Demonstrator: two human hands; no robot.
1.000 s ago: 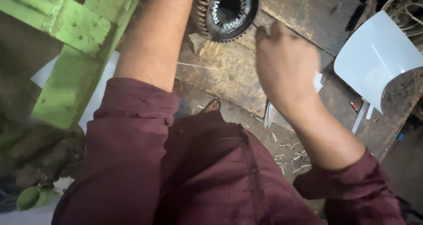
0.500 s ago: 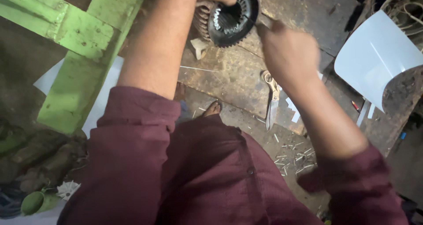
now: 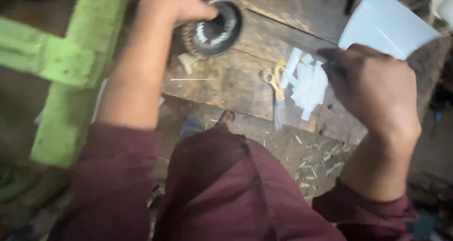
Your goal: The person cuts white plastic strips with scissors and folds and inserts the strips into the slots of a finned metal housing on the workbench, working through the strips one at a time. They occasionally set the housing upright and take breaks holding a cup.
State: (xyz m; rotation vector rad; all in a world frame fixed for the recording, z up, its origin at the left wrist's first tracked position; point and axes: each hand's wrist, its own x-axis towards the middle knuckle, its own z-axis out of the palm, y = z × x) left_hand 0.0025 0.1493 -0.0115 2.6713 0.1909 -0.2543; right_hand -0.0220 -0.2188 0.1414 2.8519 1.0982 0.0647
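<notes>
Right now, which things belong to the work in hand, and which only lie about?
In hand: left hand on the dark gear; right hand, closed.
Lying about: scissors, white paper strips, white sheet, green frame.

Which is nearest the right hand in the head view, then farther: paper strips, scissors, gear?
1. Paper strips: beside the right hand, on its left.
2. Scissors: just beyond the strips.
3. Gear: far left, under the left hand.
</notes>
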